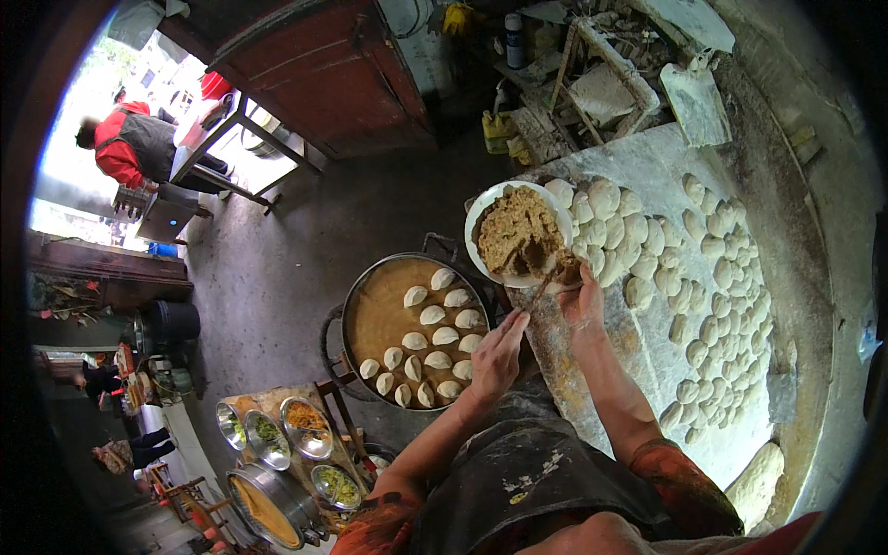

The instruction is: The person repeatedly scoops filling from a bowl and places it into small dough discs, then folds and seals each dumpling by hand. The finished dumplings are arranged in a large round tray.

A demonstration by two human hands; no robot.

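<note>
My left hand (498, 355) grips a thin stick-like utensil (540, 295), whose far end meets brown filling in my right hand. My right hand (584, 302) is cupped around a dough wrapper bearing a lump of filling (567, 269); the fingers partly hide the dough. Both hands are beside the near rim of a white bowl (474, 239). Minced brown filling (517, 222) is heaped in the bowl, with a hollow scooped on the near side. Left of my left hand, folded dumplings (432, 315) rest apart on a round, two-handled steamer tray (378, 295).
Many dough pieces (635, 229) cover parts of the floured worktop (624, 361) at right. Metal bowls of chopped vegetables (305, 423) and a large pot (267, 510) stand lower left. Debris (603, 90) piles up behind the worktop. A person in red (128, 146) is at the doorway.
</note>
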